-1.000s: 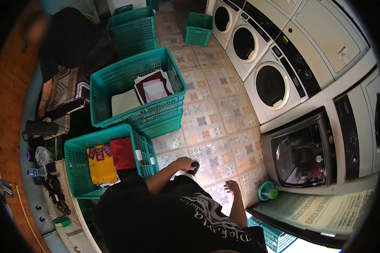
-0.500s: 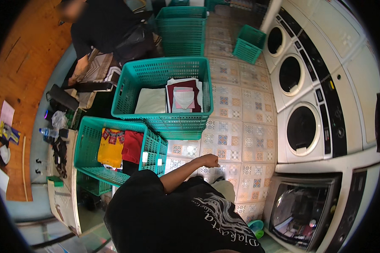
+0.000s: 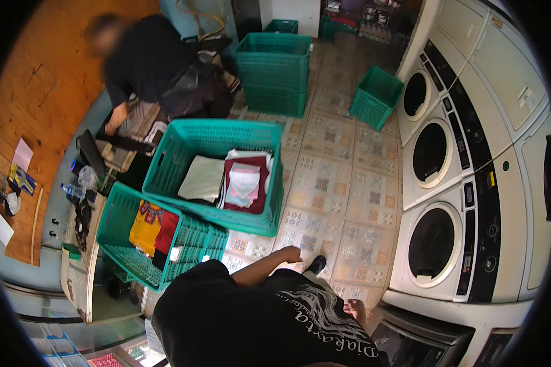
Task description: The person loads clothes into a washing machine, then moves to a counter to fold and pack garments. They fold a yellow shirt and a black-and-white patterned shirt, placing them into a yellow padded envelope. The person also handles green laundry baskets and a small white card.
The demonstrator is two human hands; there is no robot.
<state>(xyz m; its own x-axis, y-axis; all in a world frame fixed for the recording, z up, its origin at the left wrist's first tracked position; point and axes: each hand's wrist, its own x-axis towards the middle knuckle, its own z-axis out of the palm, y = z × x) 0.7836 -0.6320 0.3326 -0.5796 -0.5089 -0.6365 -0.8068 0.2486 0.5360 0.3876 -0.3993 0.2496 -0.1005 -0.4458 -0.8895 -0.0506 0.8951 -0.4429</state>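
My left hand [image 3: 290,254] is closed in a loose fist, with nothing visible in it. It hangs in front of my body above the tiled floor, apart from the baskets. To the right of my black shirt, my right hand [image 3: 354,308] shows with its fingers loosely bent and slightly apart, holding nothing that I can see. Nearest the left arm stands a green basket [image 3: 193,241] with yellow cloth [image 3: 142,227] and red cloth [image 3: 167,232] inside. Beyond it, a larger green basket [image 3: 223,126] on a stack contains folded white cloth [image 3: 200,178] and maroon cloth [image 3: 262,185].
Front-loading machines [image 3: 434,244] line the right side. A single green basket [image 3: 375,98] and a basket stack [image 3: 272,58] stand farther off. At far left, a person in black [image 3: 159,67] bends over striped fabric beside a wooden wall [image 3: 49,79]. Patterned tiles [image 3: 324,171] cover the floor.
My view has shifted along the floor, and the baskets sit lower and farther left in it. My right hand has come into sight. The left hand stays in a fist.
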